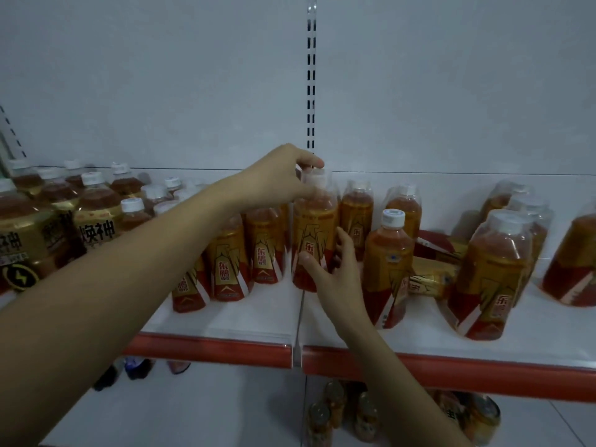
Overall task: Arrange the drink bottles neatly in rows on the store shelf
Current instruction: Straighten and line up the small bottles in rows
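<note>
An orange drink bottle with a gold-and-red label stands at the seam of the white shelf. My left hand pinches its clear cap from above. My right hand cups its lower body from the right, thumb on the front of the label. A slanting row of the same bottles runs to its left. More of them stand to the right, and one lies on its side between those.
Bigger gold-labelled bottles with white caps crowd the shelf's left end. A red price strip edges the shelf front. Cans and bottles stand on the lower shelf. A slotted upright runs up the white back panel.
</note>
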{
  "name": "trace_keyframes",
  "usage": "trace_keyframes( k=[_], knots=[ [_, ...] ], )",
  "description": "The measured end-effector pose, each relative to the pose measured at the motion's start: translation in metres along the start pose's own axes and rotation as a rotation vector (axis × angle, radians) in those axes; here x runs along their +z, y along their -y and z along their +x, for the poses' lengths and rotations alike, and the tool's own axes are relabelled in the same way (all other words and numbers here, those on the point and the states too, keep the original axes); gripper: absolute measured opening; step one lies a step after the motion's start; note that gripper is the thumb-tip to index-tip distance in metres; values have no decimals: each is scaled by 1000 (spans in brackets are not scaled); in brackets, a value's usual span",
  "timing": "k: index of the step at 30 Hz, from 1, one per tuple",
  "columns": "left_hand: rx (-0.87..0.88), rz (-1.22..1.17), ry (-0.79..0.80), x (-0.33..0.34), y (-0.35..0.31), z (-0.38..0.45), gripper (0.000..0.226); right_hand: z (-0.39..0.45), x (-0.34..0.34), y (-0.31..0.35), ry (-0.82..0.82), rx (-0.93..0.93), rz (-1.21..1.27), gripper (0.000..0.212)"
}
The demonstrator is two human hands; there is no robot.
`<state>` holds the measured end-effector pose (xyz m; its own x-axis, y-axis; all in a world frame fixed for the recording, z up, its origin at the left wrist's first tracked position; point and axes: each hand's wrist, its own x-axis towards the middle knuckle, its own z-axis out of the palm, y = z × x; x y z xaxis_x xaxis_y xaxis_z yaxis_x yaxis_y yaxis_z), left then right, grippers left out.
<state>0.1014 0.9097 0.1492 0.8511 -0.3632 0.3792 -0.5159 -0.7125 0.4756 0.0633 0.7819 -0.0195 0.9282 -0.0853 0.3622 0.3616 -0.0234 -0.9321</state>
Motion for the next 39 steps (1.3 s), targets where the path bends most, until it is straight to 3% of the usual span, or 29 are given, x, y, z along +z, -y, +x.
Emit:
trace_keyframes(
  k=[4,9,16,22,25,27,29,32,39],
  knots=[
    [-119,-76,-14,0,9,-35,60,-11,1,-6,171,-10,12,62],
    [-97,317,92,3,18,-66,99,-22,21,-14,294,-9,-43,48],
    [-7,638,11,2,51,-81,97,-18,50,-28,171,-25,-250,49],
    [52,581,-13,6,78,-77,94,-20,70,-19,122,-45,-341,47],
    [106,573,-89,13,81,-88,92,-31,70,-15,108,-1,-407,52],
    [176,541,-193,19,79,-104,86,-46,64,-11,2,73,-421,54],
    [237,372,-301,24,74,-124,73,-59,53,1,-130,51,-457,40],
    [266,168,-313,32,60,-145,52,-64,39,32,-259,-11,-472,14],
    [187,36,-299,44,29,-146,29,-77,8,79,-158,-100,-730,37]
  ],
)
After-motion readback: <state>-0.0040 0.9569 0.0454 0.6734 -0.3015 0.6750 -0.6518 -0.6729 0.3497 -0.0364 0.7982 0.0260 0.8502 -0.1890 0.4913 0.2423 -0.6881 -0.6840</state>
